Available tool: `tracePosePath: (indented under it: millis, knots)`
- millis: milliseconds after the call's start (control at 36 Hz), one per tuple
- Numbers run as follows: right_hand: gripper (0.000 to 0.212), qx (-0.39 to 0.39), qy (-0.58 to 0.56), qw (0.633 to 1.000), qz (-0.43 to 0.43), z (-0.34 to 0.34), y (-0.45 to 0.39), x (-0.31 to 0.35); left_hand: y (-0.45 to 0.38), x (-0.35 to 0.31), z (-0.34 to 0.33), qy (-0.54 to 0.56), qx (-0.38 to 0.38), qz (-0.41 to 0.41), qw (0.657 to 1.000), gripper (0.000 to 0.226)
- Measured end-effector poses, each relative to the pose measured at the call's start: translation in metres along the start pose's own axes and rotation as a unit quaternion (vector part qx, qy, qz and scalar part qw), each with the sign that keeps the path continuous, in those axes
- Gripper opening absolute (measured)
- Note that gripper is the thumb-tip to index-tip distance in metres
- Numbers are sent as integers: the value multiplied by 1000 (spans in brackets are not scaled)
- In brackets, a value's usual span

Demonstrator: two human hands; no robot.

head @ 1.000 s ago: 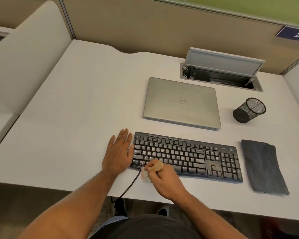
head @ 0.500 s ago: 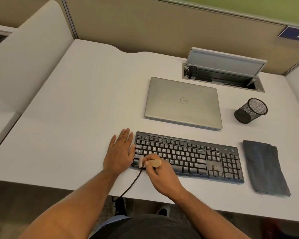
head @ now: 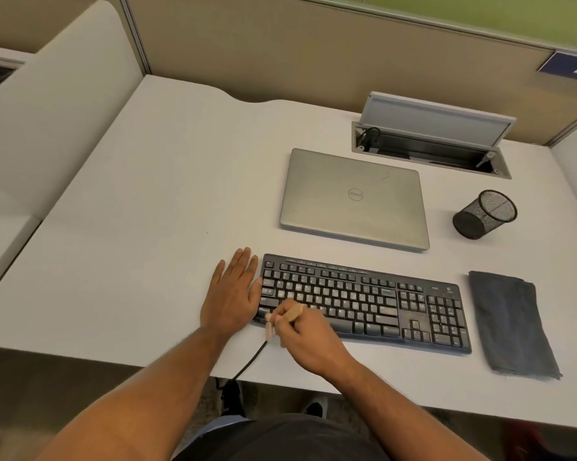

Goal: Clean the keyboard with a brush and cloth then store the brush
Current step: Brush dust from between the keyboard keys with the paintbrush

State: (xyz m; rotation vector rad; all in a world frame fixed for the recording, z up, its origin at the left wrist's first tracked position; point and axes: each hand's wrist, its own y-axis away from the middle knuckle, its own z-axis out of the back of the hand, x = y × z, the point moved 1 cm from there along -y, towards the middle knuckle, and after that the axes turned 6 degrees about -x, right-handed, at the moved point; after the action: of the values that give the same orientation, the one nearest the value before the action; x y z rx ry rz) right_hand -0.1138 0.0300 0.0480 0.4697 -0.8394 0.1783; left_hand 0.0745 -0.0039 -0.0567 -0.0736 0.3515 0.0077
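A black keyboard [head: 380, 304] lies near the front edge of the white desk [head: 147, 227]. My left hand [head: 232, 294] lies flat on the desk, its thumb against the keyboard's left end. My right hand [head: 308, 337] grips a small wooden-handled brush [head: 288, 316] over the keyboard's lower left corner. The pale bristles are motion-blurred and point down and left at the front edge. A folded dark grey cloth [head: 509, 324] lies to the right of the keyboard.
A shut silver laptop [head: 355, 199] lies behind the keyboard. A black mesh pen cup [head: 485, 214] stands right of it. An open cable hatch [head: 430, 144] sits at the back. The keyboard's cable [head: 250, 357] runs off the front edge.
The brush moved up onto the lower left keys, then swept back down toward the keyboard's front edge. My left hand stayed put.
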Motion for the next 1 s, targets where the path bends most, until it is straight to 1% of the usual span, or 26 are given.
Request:
tracePosePath:
  millis: [111,250,306,389,444,556,611,667,722,833,861,889,1000]
  knots:
    - [15,-55,-13,998,2,1,1,-2,0,0,0,-2,-3,0,1000,67]
    - [18,-2,-1,1000,-4,5,4,-3,0,0,0,-5,0,-3,1000,67]
    - [19,-13,7,1000,1,10,5,-6,-1,1,0,-6,2,-2,1000,67]
    - [18,-58,8,998,13,16,11,-15,-1,1,-2,-11,7,0,1000,67]
    - [16,-64,18,998,19,16,16,-21,-1,1,-2,-13,10,2,1000,68]
    - [15,-25,21,999,36,2,19,-21,-1,1,-1,-12,8,-2,1000,68]
    - [18,5,25,998,55,-7,18,-16,0,2,0,-10,6,-3,1000,67]
    - [20,20,26,997,72,-12,17,-13,0,1,0,-8,8,-3,1000,67]
    - [20,5,20,996,82,-13,17,-13,0,0,0,-3,10,-2,1000,67]
    - [17,-66,31,994,78,-9,17,-20,-1,2,0,6,12,-1,1000,68]
    - [16,-73,36,994,79,-9,16,-21,-1,2,0,9,12,-1,1000,69]
    - [16,-69,37,994,79,-9,15,-21,-1,2,0,13,13,0,1000,69]
    - [20,3,46,995,94,-17,12,-16,-1,6,-2,27,15,2,1000,70]
